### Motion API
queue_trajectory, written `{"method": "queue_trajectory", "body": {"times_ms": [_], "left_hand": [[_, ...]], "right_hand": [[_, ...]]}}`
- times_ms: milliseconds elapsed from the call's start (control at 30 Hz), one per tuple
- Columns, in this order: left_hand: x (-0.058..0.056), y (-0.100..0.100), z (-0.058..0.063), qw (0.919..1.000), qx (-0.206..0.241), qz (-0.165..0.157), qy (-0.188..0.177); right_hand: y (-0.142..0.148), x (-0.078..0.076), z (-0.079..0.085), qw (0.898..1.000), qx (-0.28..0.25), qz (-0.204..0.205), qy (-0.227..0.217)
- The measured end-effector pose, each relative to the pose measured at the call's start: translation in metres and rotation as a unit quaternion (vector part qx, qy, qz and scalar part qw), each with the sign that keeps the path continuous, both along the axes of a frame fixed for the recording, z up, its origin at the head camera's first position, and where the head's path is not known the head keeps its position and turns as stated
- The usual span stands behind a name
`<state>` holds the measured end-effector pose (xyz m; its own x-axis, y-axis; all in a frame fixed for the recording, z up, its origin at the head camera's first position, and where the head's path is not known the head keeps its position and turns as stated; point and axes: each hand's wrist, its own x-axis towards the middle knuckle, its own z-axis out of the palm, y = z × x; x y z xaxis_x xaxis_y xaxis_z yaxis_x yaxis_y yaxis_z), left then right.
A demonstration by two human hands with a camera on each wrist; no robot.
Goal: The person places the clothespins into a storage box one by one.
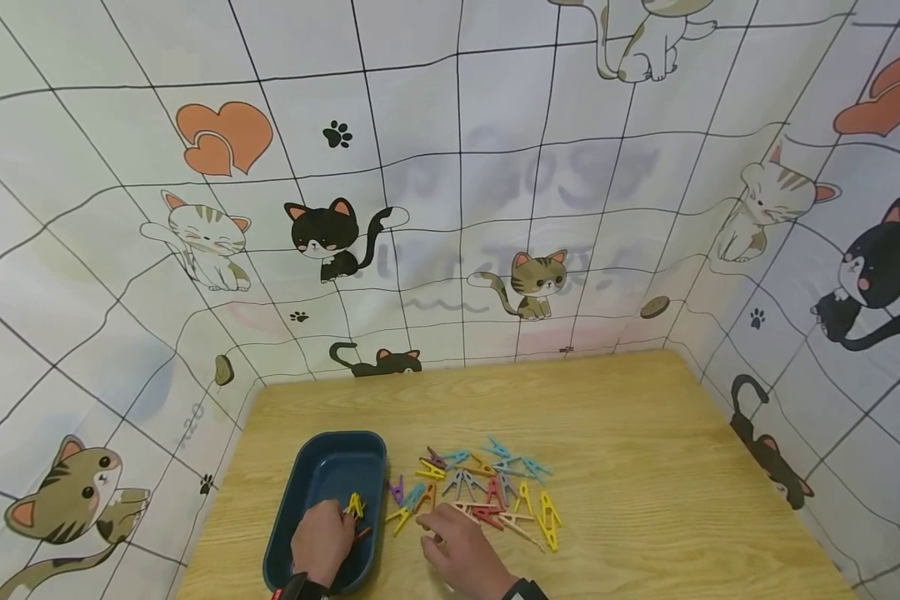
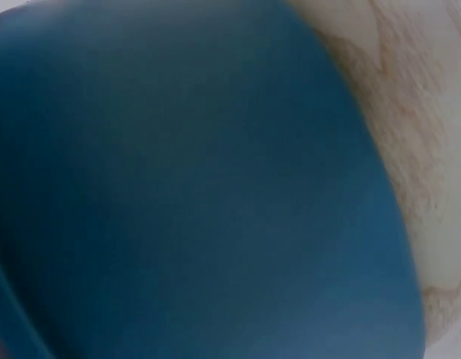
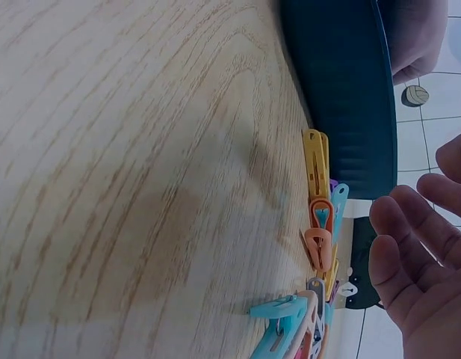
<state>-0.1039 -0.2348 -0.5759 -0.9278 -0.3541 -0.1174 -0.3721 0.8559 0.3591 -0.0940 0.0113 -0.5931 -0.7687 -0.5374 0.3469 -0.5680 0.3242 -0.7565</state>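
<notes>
Just beyond the right fingers [image 1: 444, 520], clothespins [image 1: 494, 483] lie scattered.

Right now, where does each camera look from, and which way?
Head: on the head, facing forward and down at table, tray, clothespins; left hand, right hand show.
Left wrist: on that wrist, facing the tray closely; no hand clearly shows.
Right wrist: on that wrist, facing across the table; both hands partly show.
Head and right wrist share the clothespins.

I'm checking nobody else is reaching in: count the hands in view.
2. The left hand reaches into the blue tray; the right hand is to the right of the tray, by the clothespins. No third hand shows.
</notes>
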Motion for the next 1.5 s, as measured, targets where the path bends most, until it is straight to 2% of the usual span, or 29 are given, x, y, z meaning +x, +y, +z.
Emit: {"method": "queue_trajectory", "body": {"times_ms": [133, 300, 400, 500, 633, 733, 867, 1067, 1133, 1200, 1400, 1500], "left_hand": [[0.001, 0.000, 0.003, 1.0000, -0.003, 0.002, 0.003], [0.005, 0.007, 0.015, 0.9994, -0.014, -0.001, 0.031], [0.009, 0.015, 0.024, 0.9982, -0.013, -0.013, 0.058], [0.014, 0.025, 0.033, 0.9956, -0.012, -0.032, 0.087], [0.022, 0.038, 0.038, 0.9893, -0.017, -0.063, 0.131], [0.026, 0.049, 0.037, 0.9838, -0.019, -0.086, 0.156], [0.030, 0.062, 0.031, 0.9798, -0.023, -0.104, 0.169], [0.032, 0.077, 0.021, 0.9795, -0.017, -0.136, 0.148], [0.033, 0.082, 0.018, 0.9811, -0.001, -0.140, 0.134], [0.033, 0.086, 0.016, 0.9825, 0.012, -0.135, 0.128], [0.031, 0.098, 0.010, 0.9869, 0.083, -0.089, 0.106], [0.028, 0.101, 0.002, 0.9851, 0.117, -0.065, 0.108]], "right_hand": [[0.000, 0.000, -0.002, 1.000, 0.000, 0.002, -0.016], [0.000, 0.000, -0.005, 1.000, -0.007, -0.007, 0.012], [0.003, 0.000, -0.005, 0.999, -0.009, -0.019, 0.025], [0.008, 0.001, -0.004, 1.000, -0.006, -0.028, 0.010], [0.016, 0.000, -0.001, 0.999, 0.005, -0.046, -0.010], [0.021, -0.001, 0.001, 0.998, 0.008, -0.066, -0.005], [0.027, -0.001, 0.001, 0.996, 0.007, -0.090, 0.009], [0.033, -0.001, 0.000, 0.992, 0.015, -0.124, 0.032], [0.035, -0.001, -0.001, 0.991, 0.018, -0.129, 0.032], [0.036, -0.001, -0.002, 0.991, 0.020, -0.131, 0.028], [0.037, -0.003, -0.003, 0.991, 0.023, -0.134, 0.007], [0.036, -0.003, -0.004, 0.991, 0.020, -0.136, 0.006]]}}
